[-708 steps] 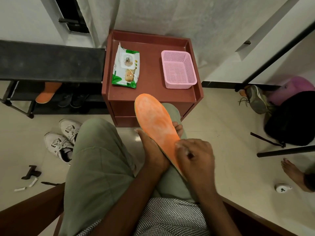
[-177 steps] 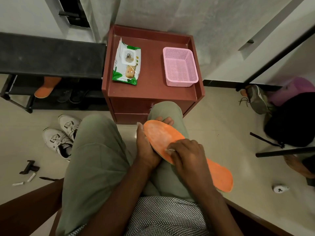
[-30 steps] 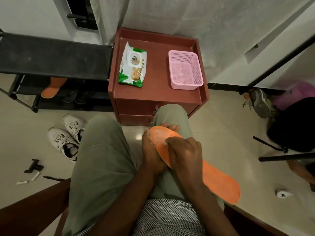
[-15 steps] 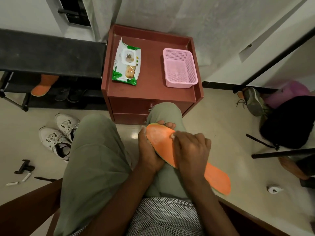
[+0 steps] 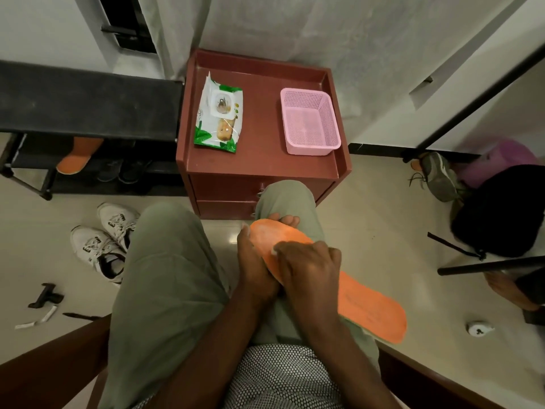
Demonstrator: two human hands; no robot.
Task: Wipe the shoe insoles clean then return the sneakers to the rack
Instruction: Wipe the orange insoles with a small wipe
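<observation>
An orange insole (image 5: 368, 308) lies across my right thigh, toe end toward the cabinet. My left hand (image 5: 255, 261) grips its toe end, fingers curled round the far edge. My right hand (image 5: 309, 264) presses a small white wipe, only a corner showing, against the insole's middle. A second orange insole (image 5: 78, 156) leans inside the black shoe rack (image 5: 88, 104) at the left. Two white sneakers (image 5: 103, 240) stand on the floor left of my left knee.
A red-brown cabinet (image 5: 259, 166) in front carries a wet-wipe pack (image 5: 219, 113) and a pink basket (image 5: 309, 122). A grey shoe (image 5: 436, 175) and a black bag (image 5: 501, 211) lie at the right. Small tools (image 5: 44, 296) lie on the floor at the left.
My right hand has slid a little back along the insole from its toe end. The left hand keeps its hold and the insole stays on my thigh.
</observation>
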